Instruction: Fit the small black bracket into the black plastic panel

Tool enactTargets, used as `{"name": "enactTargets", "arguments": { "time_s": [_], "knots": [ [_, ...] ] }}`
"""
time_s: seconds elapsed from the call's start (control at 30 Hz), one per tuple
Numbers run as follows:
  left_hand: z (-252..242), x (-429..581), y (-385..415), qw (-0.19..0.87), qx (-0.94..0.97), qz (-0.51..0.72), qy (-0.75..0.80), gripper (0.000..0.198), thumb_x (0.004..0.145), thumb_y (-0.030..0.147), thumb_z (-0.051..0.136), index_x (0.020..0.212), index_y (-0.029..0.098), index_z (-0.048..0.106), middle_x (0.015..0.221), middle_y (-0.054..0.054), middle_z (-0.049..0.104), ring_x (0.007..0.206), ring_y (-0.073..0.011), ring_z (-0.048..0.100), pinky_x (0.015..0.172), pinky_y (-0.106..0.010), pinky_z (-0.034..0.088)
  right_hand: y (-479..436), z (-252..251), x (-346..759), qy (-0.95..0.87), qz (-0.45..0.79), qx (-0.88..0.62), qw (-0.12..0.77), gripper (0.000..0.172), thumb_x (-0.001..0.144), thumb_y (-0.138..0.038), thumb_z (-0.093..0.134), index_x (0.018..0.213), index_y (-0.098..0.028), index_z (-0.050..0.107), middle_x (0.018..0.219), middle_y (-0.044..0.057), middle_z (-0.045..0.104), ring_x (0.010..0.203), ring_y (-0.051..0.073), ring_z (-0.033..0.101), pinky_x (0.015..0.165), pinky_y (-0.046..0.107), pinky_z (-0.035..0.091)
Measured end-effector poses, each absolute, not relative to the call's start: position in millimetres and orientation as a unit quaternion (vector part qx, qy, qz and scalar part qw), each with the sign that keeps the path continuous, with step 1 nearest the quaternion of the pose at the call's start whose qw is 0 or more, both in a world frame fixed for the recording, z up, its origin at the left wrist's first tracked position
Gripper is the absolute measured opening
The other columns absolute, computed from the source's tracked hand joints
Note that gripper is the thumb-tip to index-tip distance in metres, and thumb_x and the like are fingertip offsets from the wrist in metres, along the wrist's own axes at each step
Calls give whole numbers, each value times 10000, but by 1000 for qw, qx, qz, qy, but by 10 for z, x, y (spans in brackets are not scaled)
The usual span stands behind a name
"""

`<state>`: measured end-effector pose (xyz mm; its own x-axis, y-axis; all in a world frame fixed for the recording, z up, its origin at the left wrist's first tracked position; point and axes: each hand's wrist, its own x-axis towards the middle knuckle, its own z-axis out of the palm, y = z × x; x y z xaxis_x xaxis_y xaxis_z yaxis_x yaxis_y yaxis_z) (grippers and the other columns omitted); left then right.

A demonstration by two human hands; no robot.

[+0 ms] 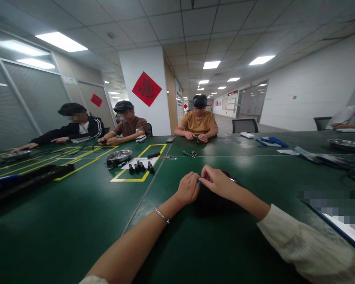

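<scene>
My left hand point(189, 187) is closed, with a silver bangle at the wrist, and its fingertips meet those of my right hand. A small blue piece point(199, 182) shows between the two hands; its kind is too small to tell. My right hand point(218, 181) is bent into a pinch at this piece, thumb and forefinger together. Just behind and below the right hand lies a dark object point(232, 176) with a shiny edge, mostly hidden by the hand. Both hands are low over the green table point(171, 244).
Left of centre, several black cylindrical parts point(140, 167) stand on white paper inside yellow tape, beside a metal bowl point(118, 157). Small tools point(189, 154) lie ahead. A long black tray point(47, 175) is at left, a blue-edged board point(340, 225) at right. Co-workers point(198, 122) sit opposite.
</scene>
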<state>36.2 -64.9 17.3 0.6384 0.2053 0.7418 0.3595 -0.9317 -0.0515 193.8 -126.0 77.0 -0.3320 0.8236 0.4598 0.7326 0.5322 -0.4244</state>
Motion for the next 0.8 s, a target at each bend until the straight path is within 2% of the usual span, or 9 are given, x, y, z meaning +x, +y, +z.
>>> {"name": "enactTargets", "arguments": {
  "time_s": [0.1, 0.2, 0.3, 0.4, 0.5, 0.6, 0.67, 0.73, 0.8],
  "knots": [
    [162, 345, -632, 70, -891, -406, -189, 231, 861, 218, 244, 885, 155, 464, 817, -89, 526, 774, -186, 458, 725, -346, 412, -1297, 848, 2024, -831, -112, -485, 249, 264, 835, -365, 450, 969, -146, 514, 937, 105, 575, 879, 225, 515, 764, 356, 377],
    [147, 310, -576, 40, -880, -400, -254, 239, 869, 230, 232, 887, 168, 462, 812, -72, 518, 787, -176, 464, 752, -330, 407, -1259, 860, 2205, -830, -147, -510, 171, 429, 807, -475, 482, 1081, -147, 518, 1026, 132, 567, 954, 273, 500, 798, 381, 362],
    [142, 273, -497, 7, -844, -415, -339, 248, 884, 243, 214, 898, 175, 452, 812, -55, 509, 792, -163, 473, 768, -311, 404, -1159, 805, 2393, -846, -63, -519, 108, 375, 831, -458, 457, 1037, -154, 536, 980, 119, 595, 886, 235, 544, 757, 327, 385],
    [140, 255, -426, -35, -802, -436, -407, 254, 897, 263, 200, 908, 179, 440, 810, -45, 510, 786, -155, 486, 745, -295, 406, -1077, 771, 2496, -853, 5, -514, 87, 306, 848, -429, 444, 958, -161, 544, 927, 100, 612, 832, 206, 567, 704, 280, 392],
    [118, 252, -374, -71, -771, -449, -446, 238, 903, 276, 207, 900, 187, 427, 789, -32, 507, 763, -153, 495, 702, -286, 404, -1077, 809, 2499, -847, 37, -525, 81, 330, 851, -458, 425, 869, -158, 562, 840, 90, 617, 777, 195, 576, 670, 263, 394],
    [81, 245, -331, -93, -742, -479, -460, 224, 903, 283, 215, 890, 193, 420, 765, -18, 492, 730, -151, 493, 672, -282, 399, -1144, 895, 2468, -826, 78, -548, 110, 397, 868, -470, 359, 805, -141, 572, 776, 87, 602, 666, 170, 578, 606, 255, 412],
    [64, 235, -309, -103, -722, -505, -462, 214, 901, 282, 221, 883, 196, 416, 764, -15, 485, 724, -150, 489, 665, -279, 398, -1187, 951, 2473, -791, 147, -577, 136, 424, 863, -485, 339, 828, -129, 568, 730, 72, 579, 518, 137, 548, 487, 245, 411],
    [63, 224, -299, -105, -711, -527, -454, 202, 897, 275, 226, 876, 198, 412, 770, -15, 480, 732, -150, 486, 672, -278, 401, -1203, 981, 2516, -742, 231, -606, 170, 414, 850, -488, 355, 947, -138, 553, 670, 34, 548, 395, 106, 486, 378, 228, 378],
    [72, 216, -304, -87, -719, -535, -434, 193, 892, 267, 231, 873, 197, 410, 783, -20, 473, 750, -152, 477, 693, -283, 402, -1188, 962, 2587, -689, 309, -621, 210, 384, 838, -460, 389, 1051, -170, 525, 596, -10, 511, 350, 91, 443, 341, 210, 362]
  ]
}}
